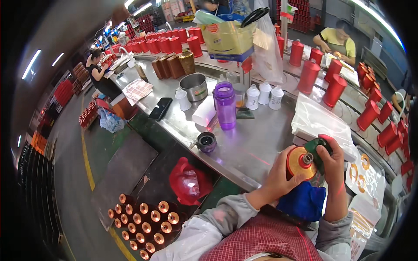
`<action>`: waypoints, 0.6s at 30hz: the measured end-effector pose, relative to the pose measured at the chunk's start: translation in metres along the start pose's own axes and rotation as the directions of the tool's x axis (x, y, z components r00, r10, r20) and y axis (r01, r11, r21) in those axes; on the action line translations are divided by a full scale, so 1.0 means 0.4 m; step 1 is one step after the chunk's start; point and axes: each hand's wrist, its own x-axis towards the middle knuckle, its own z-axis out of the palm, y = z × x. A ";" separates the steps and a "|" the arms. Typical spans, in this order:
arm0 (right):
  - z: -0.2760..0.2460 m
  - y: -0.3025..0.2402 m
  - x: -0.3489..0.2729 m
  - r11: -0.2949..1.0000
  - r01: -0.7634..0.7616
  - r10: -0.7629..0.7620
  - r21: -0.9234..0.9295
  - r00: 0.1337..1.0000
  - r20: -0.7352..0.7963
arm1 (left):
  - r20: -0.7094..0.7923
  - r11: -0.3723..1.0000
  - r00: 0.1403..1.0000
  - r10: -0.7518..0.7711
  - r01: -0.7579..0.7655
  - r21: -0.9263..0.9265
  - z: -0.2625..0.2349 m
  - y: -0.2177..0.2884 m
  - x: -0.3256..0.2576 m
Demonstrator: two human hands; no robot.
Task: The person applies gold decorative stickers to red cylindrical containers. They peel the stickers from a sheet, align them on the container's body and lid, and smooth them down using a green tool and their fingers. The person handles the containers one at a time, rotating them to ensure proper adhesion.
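My left hand point(278, 175) is wrapped round a red bottle point(298, 162) with a gold shoulder and a narrow bare neck, tilted so its top faces me. My right hand point(333, 157) pinches a dark green flexible pad point(314, 147) against the bottle's side, close to the neck. Most of the bottle's red body is hidden behind my left fingers and the shoulder. Just below both hands lies a bunched blue cloth point(302, 202).
The steel table point(257, 152) holds a purple water bottle point(225, 106), its dark lid point(206, 141), a phone point(160, 108), a steel pot point(194, 86) and small white bottles point(264, 93). A conveyor with red bottles point(334, 90) runs behind. A co-worker point(339, 41) sits across.
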 end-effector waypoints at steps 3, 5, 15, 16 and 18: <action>-0.001 0.001 0.002 0.970 0.111 -0.146 -0.214 0.977 -0.156 | -0.045 0.998 0.997 -0.058 0.060 0.031 0.020 -0.002 -0.014; -0.002 0.001 0.003 0.997 0.055 -0.060 -0.050 0.993 -0.102 | -0.012 0.997 0.997 -0.074 0.074 0.002 0.020 -0.008 -0.012; -0.001 -0.010 0.016 0.844 0.112 -0.245 -0.525 0.950 -0.192 | 0.090 0.986 0.989 -0.119 0.128 -0.103 -0.003 -0.010 0.010; 0.001 -0.010 0.014 0.980 0.111 -0.142 -0.167 0.972 -0.187 | 0.079 0.984 0.991 -0.112 0.121 -0.131 -0.004 -0.013 0.013; 0.003 -0.011 0.013 0.989 0.051 -0.049 -0.142 0.999 0.014 | 0.109 0.984 0.987 -0.122 0.134 -0.114 -0.009 -0.019 0.018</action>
